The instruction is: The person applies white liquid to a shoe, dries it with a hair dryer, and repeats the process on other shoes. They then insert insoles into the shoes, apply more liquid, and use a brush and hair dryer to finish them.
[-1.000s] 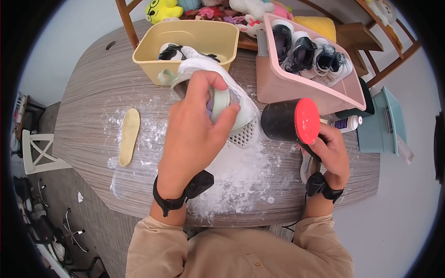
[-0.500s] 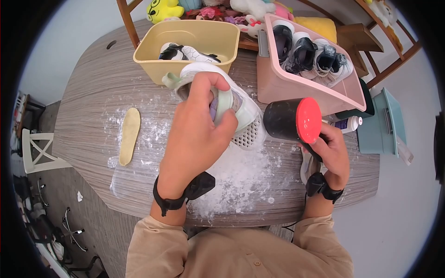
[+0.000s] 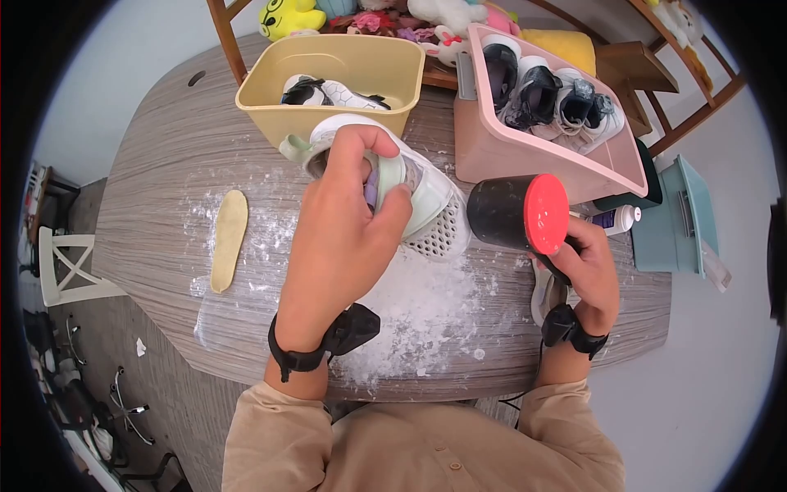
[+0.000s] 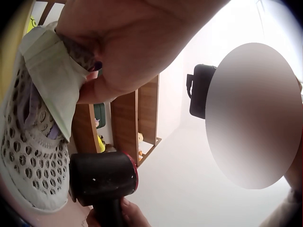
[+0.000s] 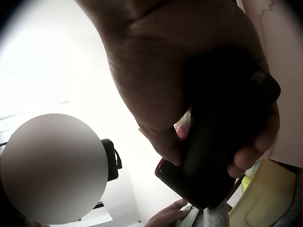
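Held above the table is a white shoe [image 3: 438,234] with a perforated toe and pale green straps. My left hand [image 3: 340,234] grips it by the strap and opening, thumb outside and fingers partly inside; the left wrist view shows the perforated toe [image 4: 35,165] pointing down. In my right hand [image 3: 589,266] is a black hair dryer [image 3: 498,213] with a red rear cap, its barrel directed at the shoe's toe, a small gap between them. The right wrist view shows my fingers curled round the dark dryer [image 5: 203,156].
White powder [image 3: 418,320] covers the table's middle. A yellowish insole [image 3: 229,242] lies at left. Behind stand a yellow bin [image 3: 275,123] with shoes and a pink bin [image 3: 541,168] holding several shoes. Right of my right hand are a white bottle [image 3: 625,217] and a teal bin [image 3: 666,238].
My left hand and the shoe have shifted slightly, first right and then back left, with the shoe's tilt changing a little. The dryer has moved slightly right and stays in my right hand.
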`<state>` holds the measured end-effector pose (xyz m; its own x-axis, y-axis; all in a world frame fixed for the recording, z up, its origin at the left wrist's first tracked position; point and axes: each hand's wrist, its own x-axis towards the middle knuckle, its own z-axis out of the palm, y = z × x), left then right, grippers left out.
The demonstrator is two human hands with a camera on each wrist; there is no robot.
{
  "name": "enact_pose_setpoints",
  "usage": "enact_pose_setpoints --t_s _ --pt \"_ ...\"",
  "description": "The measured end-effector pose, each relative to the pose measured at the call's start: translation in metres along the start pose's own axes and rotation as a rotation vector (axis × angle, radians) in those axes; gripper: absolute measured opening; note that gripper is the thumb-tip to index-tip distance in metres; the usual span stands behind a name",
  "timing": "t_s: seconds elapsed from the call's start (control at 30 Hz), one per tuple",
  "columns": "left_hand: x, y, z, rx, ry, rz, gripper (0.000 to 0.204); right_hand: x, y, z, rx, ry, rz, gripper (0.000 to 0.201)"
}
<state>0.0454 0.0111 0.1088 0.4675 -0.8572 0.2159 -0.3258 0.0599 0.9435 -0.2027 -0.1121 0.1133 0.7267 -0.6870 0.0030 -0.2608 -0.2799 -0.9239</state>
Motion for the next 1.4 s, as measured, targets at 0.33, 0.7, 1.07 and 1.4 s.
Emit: enact_pose_setpoints --t_s 0.33,0.7,1.07,1.4 --pt "0.002 -0.007 0.0 -0.031 0.075 0.024 0.028 -0.001 -0.002 -0.001 -0.011 -0.009 0.027 0.024" --pt "0.002 -0.002 -0.004 -0.01 0.05 -0.012 0.026 -0.002 -0.002 -0.003 0.022 -0.038 0.02 0.029" --pt "0.003 -0.008 -0.002 -0.09 0.122 0.039 0.024 -0.002 -0.003 -0.004 -0.003 -0.018 -0.023 0.029" --pt "0.004 -0.007 -0.003 -0.146 0.13 0.042 0.024 -0.004 -0.007 -0.01 -0.036 -0.052 0.015 0.031"
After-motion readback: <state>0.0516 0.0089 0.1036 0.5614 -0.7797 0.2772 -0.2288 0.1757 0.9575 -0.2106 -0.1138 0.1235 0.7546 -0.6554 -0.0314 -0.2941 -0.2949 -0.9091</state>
